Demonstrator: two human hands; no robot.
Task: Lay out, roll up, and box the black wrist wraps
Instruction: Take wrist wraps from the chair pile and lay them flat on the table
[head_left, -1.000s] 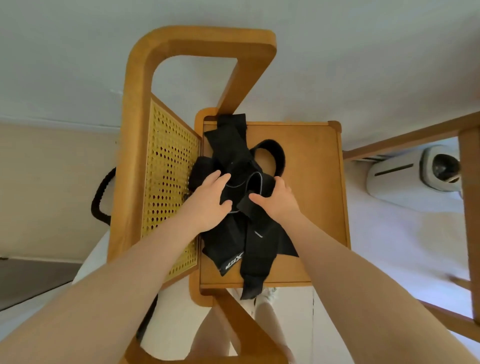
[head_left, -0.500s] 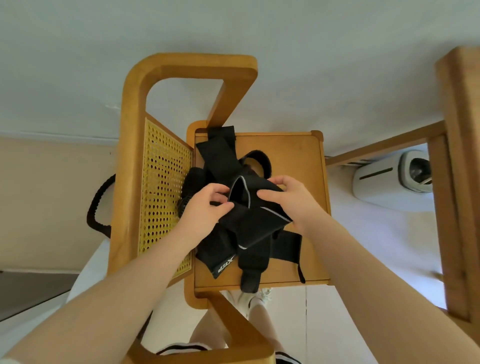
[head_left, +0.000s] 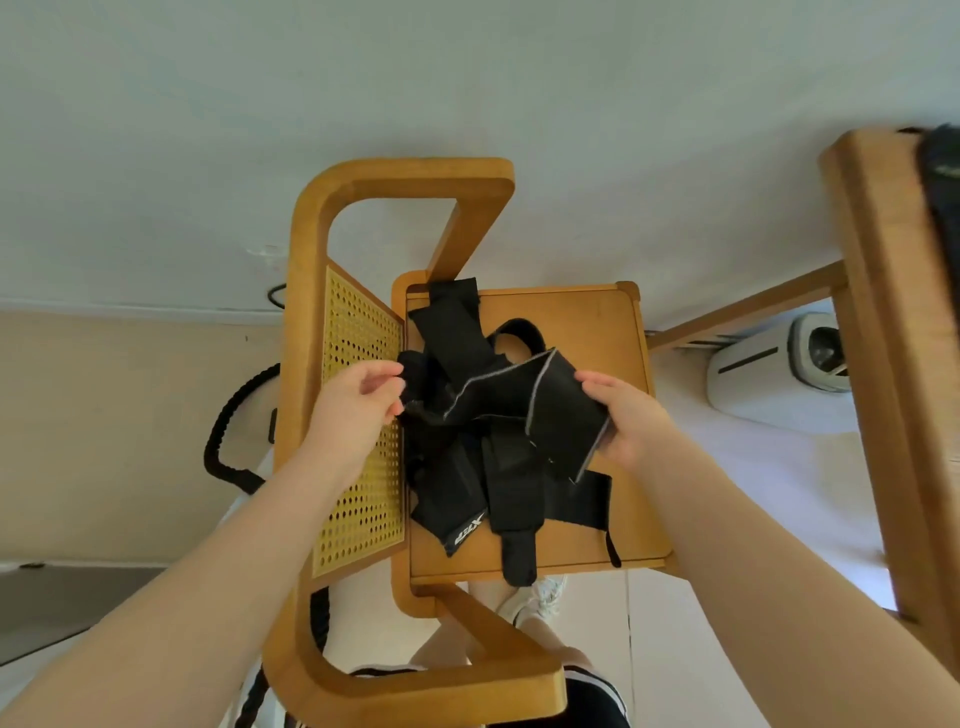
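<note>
Over the small wooden desk (head_left: 597, 332), both hands, left hand (head_left: 353, 410) and right hand (head_left: 631, 423), are pinching one black wrist wrap (head_left: 519, 400) taut above the tangled pile (head_left: 467, 483); laying out is barely beginning, rolling and boxing remaining.

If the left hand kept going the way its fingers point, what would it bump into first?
The left hand points rightward, and its fingertips are already at the end of the lifted wrap. Going on, it would probably press into that wrap, then the pile of wraps behind, though depth is hard to judge.
</note>
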